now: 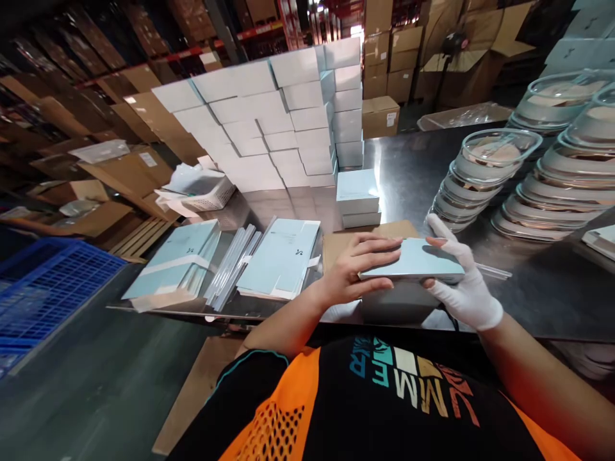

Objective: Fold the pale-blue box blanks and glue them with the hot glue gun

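Pale blue box [413, 256]: held level between both hands over the near part of the table [408, 169]; a grey face shows just below it, and I cannot tell whether that belongs to a second box.
Left hand [369, 264]: bare, clamped on the box's left end, fingers flat across the top, thumb along the near edge.
Right hand [464, 282]: in a white glove with thumb and forefinger tips bare, clamped on the right end.
Cardboard [335, 246]: lies behind and left of the box.
Two small boxes [358, 195]: stacked just beyond the cardboard.
White boxes [283, 121]: piled in a tall wall at the table's far side.
Pale blue booklets [276, 256]: stacked left of the left hand; plastic strips [233, 269] lie beside them.
Clear-rimmed containers [473, 186]: nested in stacks beyond the right hand.
Blue crate [55, 288]: well apart, left of the table.
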A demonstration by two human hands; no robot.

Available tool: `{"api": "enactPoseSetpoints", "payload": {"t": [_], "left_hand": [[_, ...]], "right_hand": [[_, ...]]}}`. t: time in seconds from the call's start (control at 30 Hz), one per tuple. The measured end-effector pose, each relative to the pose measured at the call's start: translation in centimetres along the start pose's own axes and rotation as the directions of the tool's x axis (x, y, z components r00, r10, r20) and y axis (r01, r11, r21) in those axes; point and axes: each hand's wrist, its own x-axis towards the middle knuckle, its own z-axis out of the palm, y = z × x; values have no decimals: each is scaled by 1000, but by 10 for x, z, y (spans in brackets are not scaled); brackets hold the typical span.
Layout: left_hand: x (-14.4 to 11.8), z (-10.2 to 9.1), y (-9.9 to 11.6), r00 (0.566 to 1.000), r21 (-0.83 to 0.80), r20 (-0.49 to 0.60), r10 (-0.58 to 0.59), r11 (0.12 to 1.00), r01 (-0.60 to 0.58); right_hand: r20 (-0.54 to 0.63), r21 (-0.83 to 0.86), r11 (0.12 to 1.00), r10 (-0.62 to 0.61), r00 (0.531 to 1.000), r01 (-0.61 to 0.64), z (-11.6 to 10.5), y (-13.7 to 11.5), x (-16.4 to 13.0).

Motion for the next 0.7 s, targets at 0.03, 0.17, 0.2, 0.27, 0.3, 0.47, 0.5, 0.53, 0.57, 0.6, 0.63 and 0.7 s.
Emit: {"api": "enactPoseSetpoints", "payload": {"t": [0.03,0.17,0.2,0.27,0.3,0.47,0.5,0.53,0.57,0.6,0.63,0.7], "left_hand": [[-1,-1,-1,1000,-5,-2,-5,1000,5],[4,-18,3,997,59,75,-21,998,16],[8,-23,6,992,108,118,-38,994,25],[19,-34,13,972,207,217,-86,977,40],[25,-38,18,959,246,262,-112,968,46],[32,-63,29,967,327,119,-226,928,177],[27,-70,26,967,306,-52,-251,917,255],[21,-76,22,928,247,-251,-275,909,337],[13,-80,16,847,149,-439,-301,905,399],[5,-83,9,741,24,-582,-335,904,427],[-3,-83,1,641,-111,-665,-384,899,424],[-19,-76,-14,504,-359,-684,-528,845,397]], "right_hand": [[10,2,1000,5,1000,-5,-2,-2,2],[28,-16,998,-58,998,58,3,-11,6],[39,-27,994,-104,994,105,7,-13,7],[106,-41,978,-198,975,203,16,-16,11],[160,-40,971,-229,960,238,18,-16,16],[136,-315,936,-122,983,160,-22,13,80],[12,-471,879,-85,996,81,-40,24,98],[-106,-613,789,-24,994,-47,-59,37,117],[-196,-714,677,46,979,-175,-79,51,134],[-271,-773,566,114,956,-286,-96,64,148],[-308,-796,494,167,937,-350,-112,76,158],[-323,-802,453,221,920,-390,-136,93,170]]}}
